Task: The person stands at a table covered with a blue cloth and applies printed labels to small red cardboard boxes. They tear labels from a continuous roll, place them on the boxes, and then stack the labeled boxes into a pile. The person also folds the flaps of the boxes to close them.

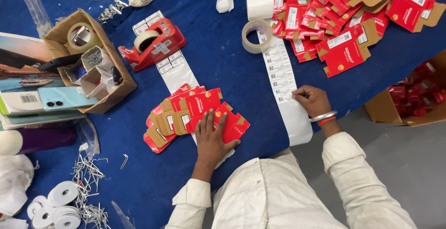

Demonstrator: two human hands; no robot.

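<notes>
My left hand (211,136) lies flat, fingers spread, on a fanned stack of flattened red and brown cartons (186,112) on the blue cloth. My right hand (312,99), with a metal bangle and a red band at the wrist, pinches the edge of a long white strip of printed labels (280,73). That strip runs from a roll (260,6) at the far side down to the table's near edge. A second label strip (174,71) lies under the carton stack.
A large heap of flat red cartons (348,19) fills the far right. A red tape dispenser (153,45), a loose tape ring (256,36), a cardboard box of small items (93,61), a phone (62,98), small white rolls and metal pins (79,201) lie left. A carton box (413,99) stands right.
</notes>
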